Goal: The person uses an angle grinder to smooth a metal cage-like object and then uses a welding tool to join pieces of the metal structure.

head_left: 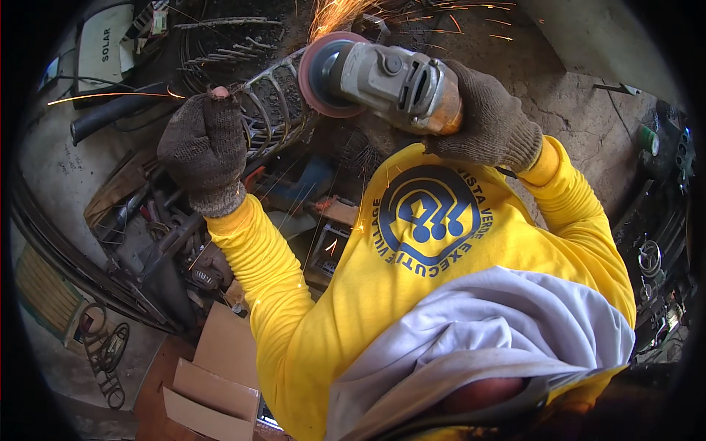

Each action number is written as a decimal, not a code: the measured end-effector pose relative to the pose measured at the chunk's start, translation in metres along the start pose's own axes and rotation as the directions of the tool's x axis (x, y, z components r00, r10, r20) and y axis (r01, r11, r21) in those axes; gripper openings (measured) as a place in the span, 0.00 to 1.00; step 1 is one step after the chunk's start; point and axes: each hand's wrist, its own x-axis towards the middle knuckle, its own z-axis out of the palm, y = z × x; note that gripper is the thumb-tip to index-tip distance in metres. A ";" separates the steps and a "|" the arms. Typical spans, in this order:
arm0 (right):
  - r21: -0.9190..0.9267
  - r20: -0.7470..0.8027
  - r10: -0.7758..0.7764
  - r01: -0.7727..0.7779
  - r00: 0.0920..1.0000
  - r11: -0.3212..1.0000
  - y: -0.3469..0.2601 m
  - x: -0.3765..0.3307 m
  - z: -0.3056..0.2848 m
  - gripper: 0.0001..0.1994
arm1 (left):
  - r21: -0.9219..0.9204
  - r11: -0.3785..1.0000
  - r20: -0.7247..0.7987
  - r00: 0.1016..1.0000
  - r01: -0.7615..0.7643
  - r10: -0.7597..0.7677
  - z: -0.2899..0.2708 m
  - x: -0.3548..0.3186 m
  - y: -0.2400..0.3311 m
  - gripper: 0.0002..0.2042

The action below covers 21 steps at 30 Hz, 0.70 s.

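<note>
My right hand (491,117), in a dark knit glove, is closed round the body of an angle grinder (401,81). Its reddish disc (312,73) meets the edge of a curved metal grille (276,103), and orange sparks (334,18) stream away from there toward the far side. At the grille's left end my left hand (206,147), gloved alike, is closed on the metal. One bare fingertip pokes out of that glove. The grinder hides part of the contact.
Twisted metal rods (232,51) and a black tube (118,110) lie at far left. Below my left forearm are tools and an open cardboard box (220,367). A cable coil (107,345) lies at lower left. Metal parts (651,257) crowd the right edge beside a green can (648,140).
</note>
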 end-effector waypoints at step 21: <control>-0.502 0.056 -0.122 0.134 0.991 0.854 -0.036 0.007 -0.045 0.38 | 0.086 0.980 0.006 0.984 -0.178 0.178 0.006 0.008 0.011 0.14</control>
